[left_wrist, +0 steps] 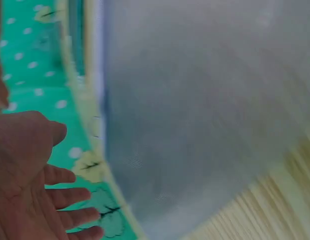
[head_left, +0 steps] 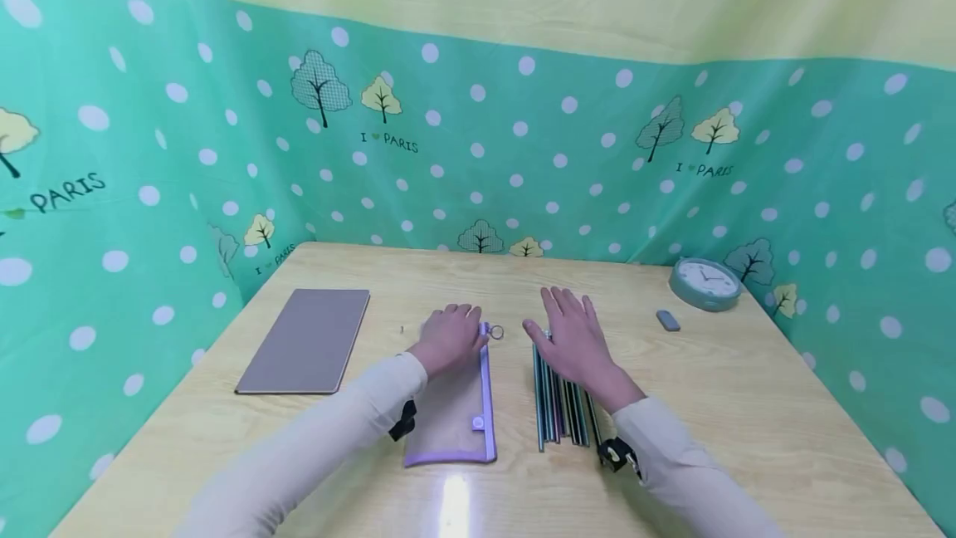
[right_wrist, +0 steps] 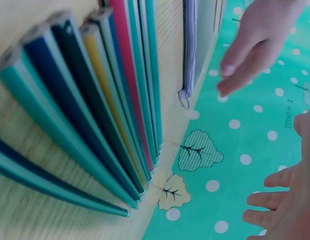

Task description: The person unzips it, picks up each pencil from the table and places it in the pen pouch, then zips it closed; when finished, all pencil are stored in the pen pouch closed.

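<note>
A translucent zip pouch with purple edging lies flat on the wooden table. My left hand is over its far end, fingers extended and gripping nothing; the left wrist view shows the palm and spread fingers beside the pouch. To the pouch's right, several coloured pencils lie in a loose row, pointing away from me. Over their far ends hovers my right hand, its fingers straight and thumb apart. In the right wrist view the pencils fan out, one slightly separate. A ring pull sticks out at the pouch's far corner.
A grey notebook lies on the left of the table. On the right are a small grey-blue block and a round clock near the far corner. Green dotted cloth hangs behind and along both sides.
</note>
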### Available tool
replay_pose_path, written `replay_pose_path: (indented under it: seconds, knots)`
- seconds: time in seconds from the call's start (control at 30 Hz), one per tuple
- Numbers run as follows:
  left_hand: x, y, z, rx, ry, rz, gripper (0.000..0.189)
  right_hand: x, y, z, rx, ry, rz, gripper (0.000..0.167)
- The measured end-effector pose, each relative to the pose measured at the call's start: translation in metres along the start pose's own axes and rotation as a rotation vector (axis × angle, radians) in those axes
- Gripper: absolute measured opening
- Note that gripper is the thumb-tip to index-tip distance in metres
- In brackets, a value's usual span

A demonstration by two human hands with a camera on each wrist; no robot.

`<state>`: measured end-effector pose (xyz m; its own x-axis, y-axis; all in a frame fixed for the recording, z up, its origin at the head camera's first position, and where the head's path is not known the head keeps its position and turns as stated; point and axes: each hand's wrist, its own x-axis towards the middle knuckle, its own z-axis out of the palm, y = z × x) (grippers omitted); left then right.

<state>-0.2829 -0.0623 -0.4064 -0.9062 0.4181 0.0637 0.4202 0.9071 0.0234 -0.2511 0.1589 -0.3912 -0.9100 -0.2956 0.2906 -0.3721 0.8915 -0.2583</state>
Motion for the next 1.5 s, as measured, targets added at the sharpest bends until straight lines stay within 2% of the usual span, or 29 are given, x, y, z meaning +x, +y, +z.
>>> replay_pose_path:
  seconds: [0.1, 0.27, 0.37, 0.5, 0.6, 0.7, 0.8, 0.9, 1.07, 1.17, 1.3, 1.5]
  knots:
    - [-0.001, -0.005, 0.011, 0.040, -0.094, -0.025, 0.051, -0.004, -0.005, 0.004, 0.054, 0.045, -0.034, 0.065]
    - [0.001, -0.009, 0.019, 0.066, -0.174, -0.020, 0.051, -0.008, -0.008, 0.010, 0.095, 0.105, -0.058, 0.054]
    - [0.004, -0.011, 0.020, 0.019, -0.149, -0.010, 0.050, -0.009, -0.007, 0.013, 0.110, 0.119, -0.050, 0.048]
    - [0.007, -0.016, 0.022, -0.114, -0.124, -0.020, 0.037, -0.009, -0.007, 0.018, 0.143, 0.110, -0.049, 0.043]
    - [0.005, -0.018, 0.019, -0.198, -0.090, 0.006, 0.024, -0.007, -0.007, 0.021, 0.164, 0.111, -0.079, 0.038]
    - [0.003, -0.020, 0.013, -0.282, -0.047, 0.037, 0.017, -0.005, -0.007, 0.022, 0.159, 0.143, -0.145, 0.031]
    - [0.001, -0.021, 0.003, -0.369, -0.014, 0.040, 0.020, 0.000, -0.009, 0.021, 0.162, 0.170, -0.206, 0.028]
    - [0.001, -0.024, -0.007, -0.416, 0.010, 0.033, 0.024, 0.007, -0.014, 0.019, 0.207, 0.115, -0.215, 0.036]
    - [0.002, -0.027, -0.017, -0.438, 0.045, 0.057, 0.024, 0.019, -0.028, 0.021, 0.305, -0.102, -0.185, 0.060]
    - [0.002, -0.028, -0.017, -0.462, 0.052, 0.070, 0.024, 0.024, -0.034, 0.024, 0.342, -0.166, -0.166, 0.065]
    - [0.002, -0.027, -0.014, -0.500, 0.068, 0.057, 0.022, 0.031, -0.039, 0.030, 0.424, -0.157, -0.106, 0.055]
    - [0.000, -0.025, -0.013, -0.561, 0.080, 0.063, 0.022, 0.030, -0.038, 0.035, 0.533, -0.043, -0.033, 0.038]
